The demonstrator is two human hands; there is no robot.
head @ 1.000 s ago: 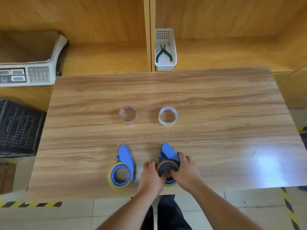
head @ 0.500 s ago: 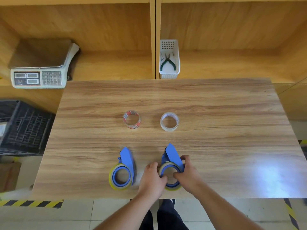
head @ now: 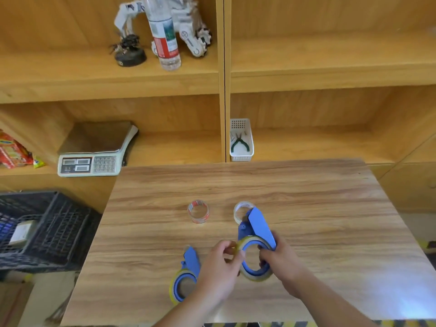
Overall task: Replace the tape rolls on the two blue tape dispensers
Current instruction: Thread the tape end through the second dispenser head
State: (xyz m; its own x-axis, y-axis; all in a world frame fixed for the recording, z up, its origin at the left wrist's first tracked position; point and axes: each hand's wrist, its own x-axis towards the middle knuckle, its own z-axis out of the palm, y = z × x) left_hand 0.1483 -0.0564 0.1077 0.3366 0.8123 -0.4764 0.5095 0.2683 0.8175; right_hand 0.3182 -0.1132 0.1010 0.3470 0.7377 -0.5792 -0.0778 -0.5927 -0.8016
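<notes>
A blue tape dispenser (head: 258,228) with a yellowish tape roll (head: 256,277) around its hub is lifted off the wooden table (head: 330,220). My right hand (head: 280,260) grips its right side. My left hand (head: 221,265) pinches the left edge of that tape roll. The other blue dispenser (head: 186,277), also carrying a yellowish roll, lies flat on the table by my left wrist. Further back lie two spare rolls: a clear one with red print (head: 198,211) and a clear one with a white core (head: 241,208), partly hidden behind the lifted dispenser.
Behind the table stands a wooden shelf with a weighing scale (head: 94,159), a white basket holding pliers (head: 241,141), a water bottle (head: 164,34) and a toy figure. A black crate (head: 44,230) sits to the left of the table.
Both hands have raised the right dispenser off the table and tilted it up. The head camera has tipped upward, bringing the upper shelf into view.
</notes>
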